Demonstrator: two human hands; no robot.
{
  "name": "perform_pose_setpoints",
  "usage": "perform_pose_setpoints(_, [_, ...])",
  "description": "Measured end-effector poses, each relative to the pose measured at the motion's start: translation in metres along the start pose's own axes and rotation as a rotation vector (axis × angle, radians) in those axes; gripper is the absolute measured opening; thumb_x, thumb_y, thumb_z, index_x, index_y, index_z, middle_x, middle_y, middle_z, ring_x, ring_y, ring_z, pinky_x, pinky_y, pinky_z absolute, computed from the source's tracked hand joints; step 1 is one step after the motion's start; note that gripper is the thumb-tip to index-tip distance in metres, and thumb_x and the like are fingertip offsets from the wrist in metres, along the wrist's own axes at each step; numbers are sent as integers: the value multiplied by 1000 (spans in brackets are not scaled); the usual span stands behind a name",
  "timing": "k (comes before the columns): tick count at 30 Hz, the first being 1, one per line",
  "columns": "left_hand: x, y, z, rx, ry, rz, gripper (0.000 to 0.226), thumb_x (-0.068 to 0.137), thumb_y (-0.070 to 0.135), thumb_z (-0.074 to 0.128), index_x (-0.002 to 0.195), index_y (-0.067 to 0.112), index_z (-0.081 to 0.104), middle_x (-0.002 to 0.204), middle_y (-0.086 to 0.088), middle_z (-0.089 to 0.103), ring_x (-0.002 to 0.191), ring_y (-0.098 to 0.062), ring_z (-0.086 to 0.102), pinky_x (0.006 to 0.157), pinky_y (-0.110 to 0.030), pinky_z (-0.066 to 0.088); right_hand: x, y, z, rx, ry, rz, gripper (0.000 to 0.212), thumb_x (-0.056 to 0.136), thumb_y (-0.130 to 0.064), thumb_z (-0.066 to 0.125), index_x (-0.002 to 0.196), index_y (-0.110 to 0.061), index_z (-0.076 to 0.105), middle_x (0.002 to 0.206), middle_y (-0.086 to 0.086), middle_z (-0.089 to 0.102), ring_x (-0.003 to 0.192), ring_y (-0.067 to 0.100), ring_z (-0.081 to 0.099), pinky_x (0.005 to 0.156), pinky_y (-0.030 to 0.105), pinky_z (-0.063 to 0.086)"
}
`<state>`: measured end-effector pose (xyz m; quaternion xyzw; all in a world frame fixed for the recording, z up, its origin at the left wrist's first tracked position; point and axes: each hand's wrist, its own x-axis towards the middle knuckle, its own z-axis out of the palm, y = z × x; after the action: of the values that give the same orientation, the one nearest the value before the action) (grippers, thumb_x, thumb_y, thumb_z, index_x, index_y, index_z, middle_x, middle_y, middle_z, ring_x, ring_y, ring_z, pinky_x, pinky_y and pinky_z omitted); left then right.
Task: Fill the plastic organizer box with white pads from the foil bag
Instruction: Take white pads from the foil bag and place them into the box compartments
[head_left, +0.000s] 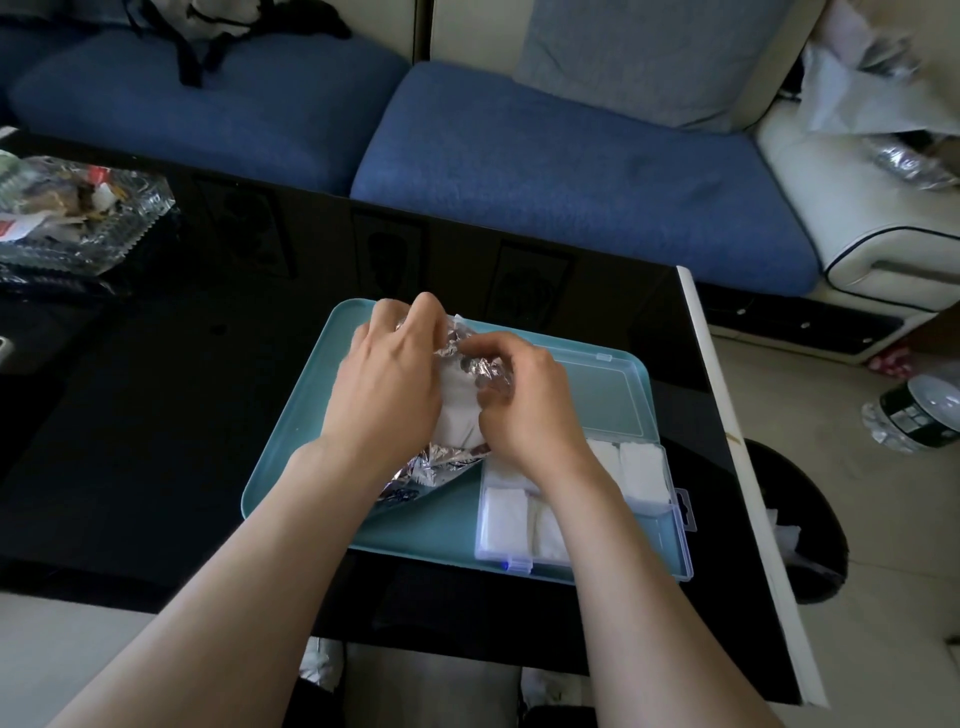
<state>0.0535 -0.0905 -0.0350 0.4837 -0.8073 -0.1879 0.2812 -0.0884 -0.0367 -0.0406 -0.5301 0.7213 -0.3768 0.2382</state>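
We note left grip (387, 384) and right grip (524, 400) both clutching the crinkled silver foil bag (431, 462), white pads (457, 415) bulging from it, over the teal tray (291, 452) near the bench's (156, 415) right edge. The clear organizer box (597, 395) is part-filled.

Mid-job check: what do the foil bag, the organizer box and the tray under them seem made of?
Foil bag: crinkled, mirror-shiny silver film, likely metallised plastic or foil. Organizer box: clear, glossy rigid plastic; the pads show through its walls. Tray: smooth, matte teal, probably plastic, though the look leaves that open.
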Motion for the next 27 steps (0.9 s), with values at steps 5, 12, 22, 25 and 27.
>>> perform_pose_setpoints(5, [2, 2, -4, -17, 47, -67, 34, 91, -1, 47, 116, 22, 54, 109, -6, 63, 91, -33, 58, 70, -44, 44, -3, 2, -2, -39, 6, -50, 53, 85, 14, 59, 115, -29, 62, 92, -4, 68, 68, 8, 59, 49, 20, 43])
perform_pose_setpoints(12, [2, 5, -3, 17, 60, -124, 29, 92, -1, 47, 111, 20, 52, 105, -7, 60, 87, -35, 57, 72, -44, 43, -5, 0, 2, -251, -5, -93, 44, 88, -20, 73, 131, -26, 72, 126, -3, 66, 112, 14, 64, 92, 27, 54])
perform_pose_setpoints(22, [3, 9, -3, 17, 122, -166, 26, 97, 7, 52, 116, 23, 58, 108, -3, 69, 94, -34, 63, 77, -47, 49, -5, -1, 4, -337, -42, -79, 37, 92, -35, 77, 127, -26, 71, 121, 2, 56, 108, 20, 60, 84, 27, 42])
perform_pose_setpoints(25, [3, 9, -3, 5, 138, -158, 24, 98, 11, 55, 116, 25, 61, 107, -1, 72, 95, -33, 65, 75, -45, 50, -7, 1, 9, -309, -77, -97, 33, 96, -40, 72, 127, -31, 72, 112, 2, 54, 100, 19, 58, 77, 29, 42])
perform_pose_setpoints(27, [3, 9, -3, 22, 128, -161, 26, 97, 12, 56, 117, 27, 61, 107, -1, 72, 95, -34, 65, 73, -43, 49, -6, 1, 10, -270, -60, -113, 26, 100, -41, 69, 122, -30, 77, 101, 2, 50, 88, 16, 52, 67, 27, 32])
